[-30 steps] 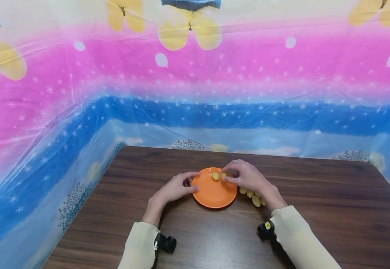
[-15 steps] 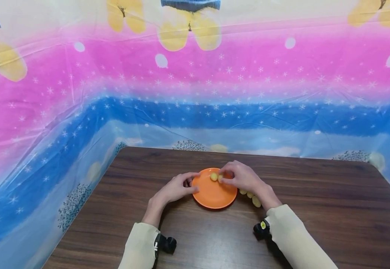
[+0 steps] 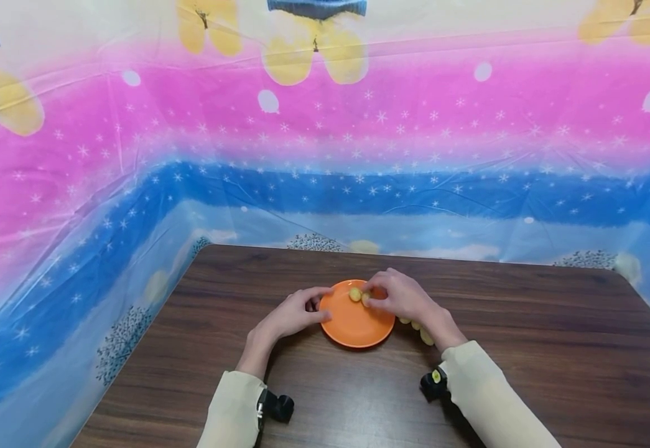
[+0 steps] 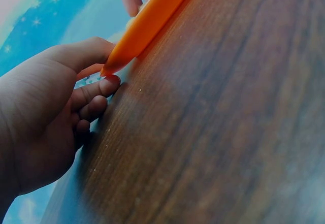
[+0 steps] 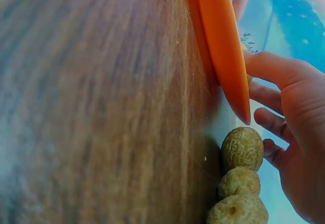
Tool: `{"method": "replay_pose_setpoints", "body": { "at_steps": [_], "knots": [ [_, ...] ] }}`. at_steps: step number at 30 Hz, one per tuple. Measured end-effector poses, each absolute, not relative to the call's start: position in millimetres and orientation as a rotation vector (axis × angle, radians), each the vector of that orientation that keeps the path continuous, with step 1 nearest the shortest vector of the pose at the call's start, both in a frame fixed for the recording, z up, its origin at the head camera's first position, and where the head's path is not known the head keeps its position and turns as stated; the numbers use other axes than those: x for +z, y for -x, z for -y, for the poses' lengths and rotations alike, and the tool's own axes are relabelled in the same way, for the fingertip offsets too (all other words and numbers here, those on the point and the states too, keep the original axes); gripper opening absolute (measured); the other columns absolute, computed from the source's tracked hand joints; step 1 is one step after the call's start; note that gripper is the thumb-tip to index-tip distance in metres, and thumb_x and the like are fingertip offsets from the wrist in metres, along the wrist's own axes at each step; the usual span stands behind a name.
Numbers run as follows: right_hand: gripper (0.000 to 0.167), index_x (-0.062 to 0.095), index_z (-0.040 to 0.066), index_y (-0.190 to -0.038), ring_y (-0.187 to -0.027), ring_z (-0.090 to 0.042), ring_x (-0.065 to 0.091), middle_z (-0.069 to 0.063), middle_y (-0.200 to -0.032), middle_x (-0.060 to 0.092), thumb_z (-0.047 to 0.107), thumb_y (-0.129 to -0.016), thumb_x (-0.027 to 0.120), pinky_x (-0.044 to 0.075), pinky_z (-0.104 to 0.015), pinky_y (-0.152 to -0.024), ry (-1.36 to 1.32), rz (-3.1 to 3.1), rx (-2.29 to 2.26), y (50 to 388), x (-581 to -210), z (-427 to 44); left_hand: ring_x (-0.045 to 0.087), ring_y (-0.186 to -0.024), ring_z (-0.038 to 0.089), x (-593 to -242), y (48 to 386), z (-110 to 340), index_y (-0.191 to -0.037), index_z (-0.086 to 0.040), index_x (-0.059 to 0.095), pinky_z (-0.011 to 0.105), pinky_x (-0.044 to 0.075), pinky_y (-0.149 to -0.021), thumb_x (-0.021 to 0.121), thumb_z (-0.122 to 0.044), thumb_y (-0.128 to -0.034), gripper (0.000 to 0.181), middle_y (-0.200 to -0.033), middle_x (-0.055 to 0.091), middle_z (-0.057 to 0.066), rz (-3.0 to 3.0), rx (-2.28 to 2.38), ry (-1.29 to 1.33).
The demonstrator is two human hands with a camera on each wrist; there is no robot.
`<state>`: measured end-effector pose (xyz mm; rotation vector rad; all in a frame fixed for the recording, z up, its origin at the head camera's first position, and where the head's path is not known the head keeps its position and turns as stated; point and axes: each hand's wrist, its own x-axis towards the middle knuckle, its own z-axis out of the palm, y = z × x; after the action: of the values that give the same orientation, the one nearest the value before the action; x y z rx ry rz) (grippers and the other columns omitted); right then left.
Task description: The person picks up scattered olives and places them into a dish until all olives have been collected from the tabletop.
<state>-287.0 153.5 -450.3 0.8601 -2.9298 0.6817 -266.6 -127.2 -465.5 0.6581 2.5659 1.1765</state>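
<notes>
An orange plate [image 3: 357, 323] lies on the table, its edge also in the left wrist view [image 4: 147, 28] and the right wrist view [image 5: 221, 36]. My left hand [image 3: 293, 313] grips its left rim, thumb above and fingertips at the edge [image 4: 45, 102]. Over the plate's upper right, my right hand [image 3: 405, 297] pinches a small yellowish round piece [image 3: 366, 299] between thumb and fingers. Another such piece [image 3: 355, 294] lies on the plate just left of it. In the right wrist view my right hand [image 5: 299, 117] partly hides behind the rim what it pinches.
Several yellowish-brown wrinkled pieces [image 3: 427, 336] lie in a row right of the plate, partly under my right forearm; they show large in the right wrist view [image 5: 242, 149]. The wooden table [image 3: 515, 336] ends at a patterned cloth [image 3: 414, 193] behind and left.
My right hand has moved slightly left over the plate with its piece, now close beside the other one, which has shifted slightly left. The left hand and the plate have stayed nearly still.
</notes>
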Motion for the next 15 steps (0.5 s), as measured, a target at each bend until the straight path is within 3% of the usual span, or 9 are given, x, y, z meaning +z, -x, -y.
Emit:
{"method": "replay_pose_setpoints", "body": {
  "at_steps": [15],
  "knots": [
    [0.019, 0.075, 0.026, -0.112, -0.102, -0.015, 0.056, 0.008, -0.113, 0.069, 0.029, -0.094, 0.07, 0.048, -0.038, -0.089, -0.88, 2.825, 0.813, 280, -448, -165, 0.051, -0.082, 0.015, -465, 266, 127, -0.144, -0.022, 0.053, 0.027, 0.042, -0.071, 0.069, -0.033, -0.0936, 0.054, -0.1, 0.057, -0.001, -2.58, 1.158, -0.656]
  ]
}}
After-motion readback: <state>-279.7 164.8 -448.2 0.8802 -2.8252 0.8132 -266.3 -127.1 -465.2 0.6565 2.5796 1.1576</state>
